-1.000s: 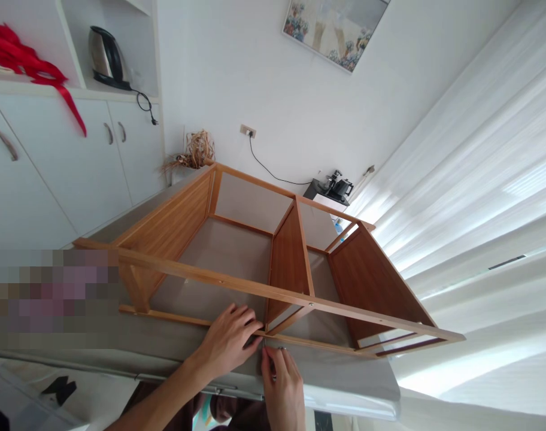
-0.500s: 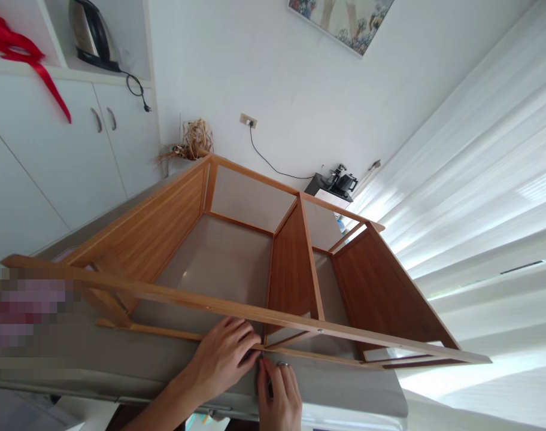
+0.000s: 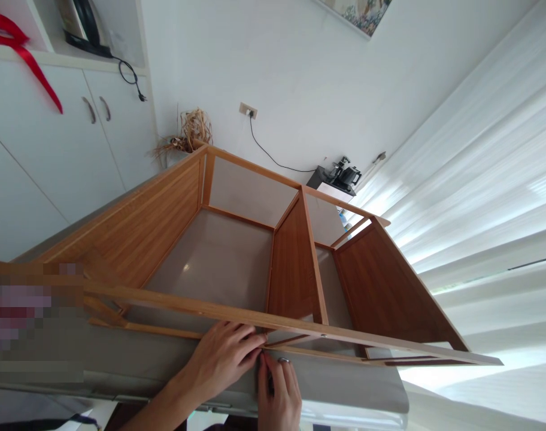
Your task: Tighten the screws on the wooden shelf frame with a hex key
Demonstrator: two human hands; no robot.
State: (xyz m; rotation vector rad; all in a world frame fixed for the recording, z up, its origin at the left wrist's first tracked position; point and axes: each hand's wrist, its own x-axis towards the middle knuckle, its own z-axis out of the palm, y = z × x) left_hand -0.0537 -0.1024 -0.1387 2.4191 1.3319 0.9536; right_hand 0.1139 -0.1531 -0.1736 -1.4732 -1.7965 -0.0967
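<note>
A wooden shelf frame lies on its side on a grey-topped table, with panels standing between its rails. My left hand is closed on the lower front rail, fingers bent over it where the middle divider meets it. Just right of it, my right hand has its thumb and forefinger pinched together against the underside of the same rail; a ring shows on one finger. Whatever small thing sits in that pinch is hidden by the fingers. Above both hands runs the upper front rail.
White cabinets with a kettle and a red ribbon stand at the left. Behind the frame are dried plants, a wall socket with a cord, and a black coffee machine. White curtains hang at the right.
My view has tilted slightly down, so the wall and cabinets sit higher. The frame's near left end reaches farther left in view. Both hands stay at the same spot on the rail.
</note>
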